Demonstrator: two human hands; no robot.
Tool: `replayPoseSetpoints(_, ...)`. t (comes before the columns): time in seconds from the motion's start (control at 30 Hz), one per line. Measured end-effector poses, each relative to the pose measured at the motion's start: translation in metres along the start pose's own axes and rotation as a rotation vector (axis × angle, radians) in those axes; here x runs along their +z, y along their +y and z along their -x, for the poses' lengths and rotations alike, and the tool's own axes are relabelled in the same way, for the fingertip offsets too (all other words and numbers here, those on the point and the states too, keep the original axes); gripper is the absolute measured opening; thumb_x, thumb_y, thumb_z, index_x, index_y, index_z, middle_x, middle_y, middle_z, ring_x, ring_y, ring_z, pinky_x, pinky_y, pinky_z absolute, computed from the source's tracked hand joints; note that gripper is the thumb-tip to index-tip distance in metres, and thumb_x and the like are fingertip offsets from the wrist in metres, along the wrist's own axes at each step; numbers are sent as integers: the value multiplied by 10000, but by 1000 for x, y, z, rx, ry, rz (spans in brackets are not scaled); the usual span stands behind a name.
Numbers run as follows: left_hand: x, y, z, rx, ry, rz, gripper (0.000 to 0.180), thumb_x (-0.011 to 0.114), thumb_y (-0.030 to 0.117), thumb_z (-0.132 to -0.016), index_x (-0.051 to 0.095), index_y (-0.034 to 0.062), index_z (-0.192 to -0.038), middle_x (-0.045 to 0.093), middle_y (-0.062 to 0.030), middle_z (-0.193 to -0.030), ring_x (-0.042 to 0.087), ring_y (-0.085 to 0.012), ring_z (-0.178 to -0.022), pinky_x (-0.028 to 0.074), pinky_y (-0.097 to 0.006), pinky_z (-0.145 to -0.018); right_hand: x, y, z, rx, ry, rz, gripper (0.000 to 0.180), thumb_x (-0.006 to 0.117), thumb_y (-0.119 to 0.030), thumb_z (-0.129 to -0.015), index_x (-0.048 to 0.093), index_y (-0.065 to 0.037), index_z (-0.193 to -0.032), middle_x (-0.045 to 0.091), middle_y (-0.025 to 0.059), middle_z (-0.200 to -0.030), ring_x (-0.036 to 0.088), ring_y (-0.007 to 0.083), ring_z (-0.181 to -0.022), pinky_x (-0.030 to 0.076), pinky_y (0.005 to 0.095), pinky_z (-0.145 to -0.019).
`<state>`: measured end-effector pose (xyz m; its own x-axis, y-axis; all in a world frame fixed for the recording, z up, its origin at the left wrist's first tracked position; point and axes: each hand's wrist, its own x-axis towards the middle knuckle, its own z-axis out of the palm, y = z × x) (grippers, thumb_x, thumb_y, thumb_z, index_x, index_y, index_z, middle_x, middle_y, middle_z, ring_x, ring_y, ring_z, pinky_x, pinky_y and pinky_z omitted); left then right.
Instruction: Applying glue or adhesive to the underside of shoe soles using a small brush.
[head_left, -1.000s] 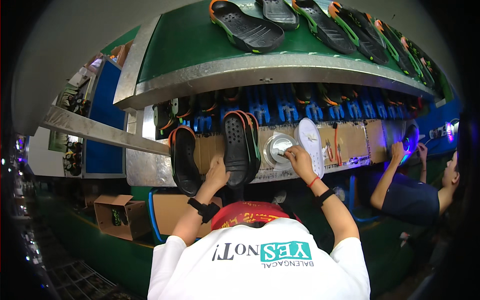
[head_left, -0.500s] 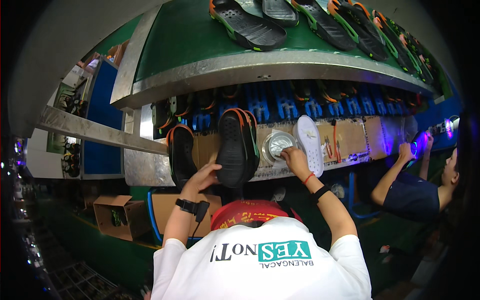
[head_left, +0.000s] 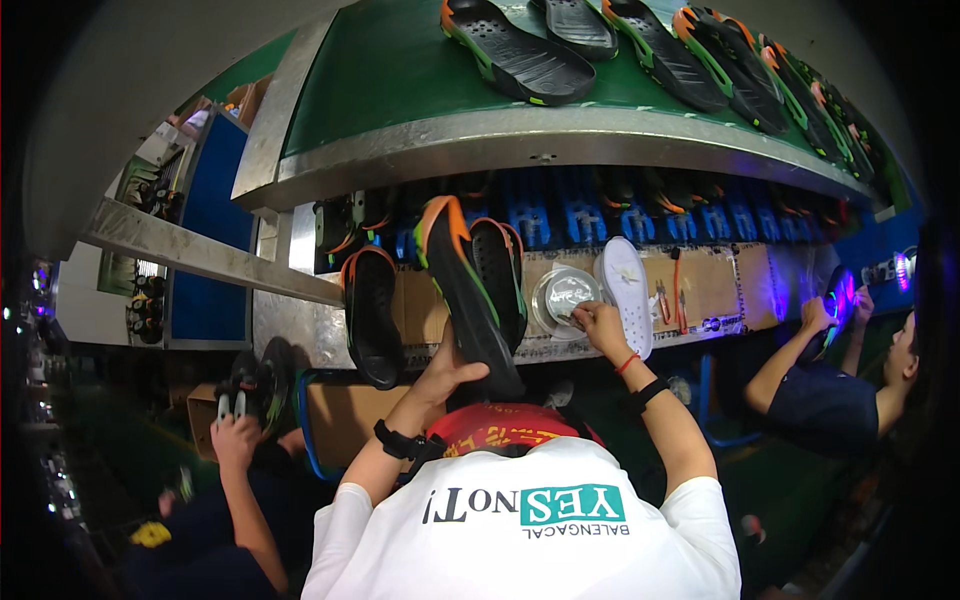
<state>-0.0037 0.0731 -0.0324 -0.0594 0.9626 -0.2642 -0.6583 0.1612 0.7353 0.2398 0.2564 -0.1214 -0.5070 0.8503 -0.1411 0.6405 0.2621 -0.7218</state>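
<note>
My left hand [head_left: 452, 372] is closed around the heel end of a black shoe sole [head_left: 468, 290] with orange and green edging. The sole is tilted up on its side, its orange toe pointing away from me. Right beside it stand more black soles [head_left: 497, 265], and another black sole [head_left: 374, 320] lies to the left. My right hand [head_left: 600, 328] has its fingers pinched together at the near rim of a round, shallow dish [head_left: 548, 318]. Whatever is between those fingers is too small to make out. A white sole [head_left: 628, 310] lies just right of the dish.
Red-handled pliers [head_left: 682, 305] lie on the cardboard-covered bench [head_left: 712, 275]. Behind are blue racks [head_left: 530, 210] and a raised green shelf [head_left: 400, 95] bearing several soles. A co-worker's hand [head_left: 236, 438] is at lower left; another person [head_left: 835, 390] works at right.
My left hand has picked up the front sole and tilted it on its side. My right hand stays at the dish. A co-worker has come into view at lower left, holding dark items.
</note>
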Motion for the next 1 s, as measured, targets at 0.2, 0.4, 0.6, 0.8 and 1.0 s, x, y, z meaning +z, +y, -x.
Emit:
replayPoseSetpoints(0.2, 12, 39, 0, 56, -114, -768, 688, 834, 117, -682, 485, 28, -1268, 534, -103, -1249, 499, -218, -1176, 440, -364, -985, -20, -11, -6, 83, -40, -253, 231, 647, -221, -868, 701, -3, -921, 679, 128, -727, 641, 243, -673, 483, 333, -644)
replayPoseSetpoints(0.4, 19, 58, -7, -142, -62, -874, 831, 811, 346, -700, 387, 81, -1364, 455, -107, -1371, 415, -226, -1281, 256, -453, -1127, -68, -114, 8, -292, -13, -520, 127, 646, -92, -859, 679, 14, -920, 679, 98, -862, 622, 165, -694, 479, 275, -653)
replayPoseSetpoints(0.6, 40, 61, -15, 523, -124, -942, 765, 682, 436, -815, 295, 91, -1377, 427, -162, -1381, 415, -243, -1290, 273, -475, -1116, -74, -159, 14, -739, 51, -38, 126, 691, -23, -781, 643, -23, -897, 636, 110, -945, 638, 315, -741, 524, 351, -624)
replayPoseSetpoints(0.8, 0, 17, -51, 837, -46, -290, 376, 345, 309, -1012, 414, 18, -1240, 537, -353, -1170, 616, -335, -1027, 497, -411, -918, -76, -171, 19, -687, 0, -34, 112, 677, -20, -796, 645, -9, -902, 639, 129, -950, 645, 320, -746, 524, 351, -636)
replayPoseSetpoints(1.0, -10, 20, -50, 792, -47, -531, 398, 211, 321, -1035, 379, 51, -1273, 484, -308, -1261, 579, -283, -1035, 464, -363, -913, -78, -175, 23, -589, -131, -193, 98, 662, -16, -817, 649, 26, -904, 652, 147, -940, 654, 309, -749, 524, 331, -657)
